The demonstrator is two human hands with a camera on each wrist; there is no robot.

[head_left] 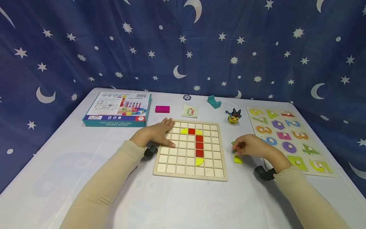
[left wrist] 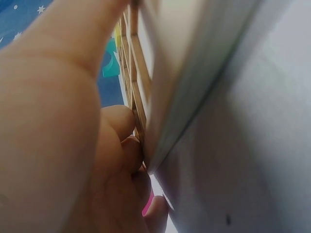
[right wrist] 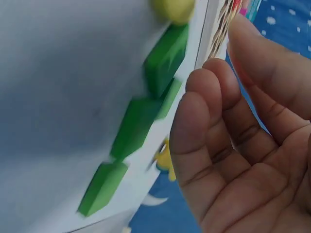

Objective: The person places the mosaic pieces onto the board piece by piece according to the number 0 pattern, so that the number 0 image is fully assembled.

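Note:
My left hand (head_left: 155, 132) rests on the left edge of a wooden grid board (head_left: 190, 178), fingers and thumb spread. The left wrist view has the board's side (left wrist: 170, 97) close beside that hand. Red square tiles (head_left: 199, 145) and yellow rounded tiles (head_left: 199, 161) form a hooked column in the grid. To the board's right, my right hand (head_left: 250, 146) hovers over loose tiles, partly hiding them. A yellow tile (head_left: 238, 159) shows below its fingertips. In the right wrist view, several green tiles (right wrist: 167, 60) lie apart from the loosely curled fingers, which hold nothing.
Behind the board are a pattern card (head_left: 190, 111), a magenta block (head_left: 162, 109), a teal block (head_left: 214, 101), a round chip (head_left: 187, 97) and a small figure (head_left: 233, 116). A boxed bead set (head_left: 117, 123) stands left; a number-and-shape puzzle board (head_left: 311, 162) lies right.

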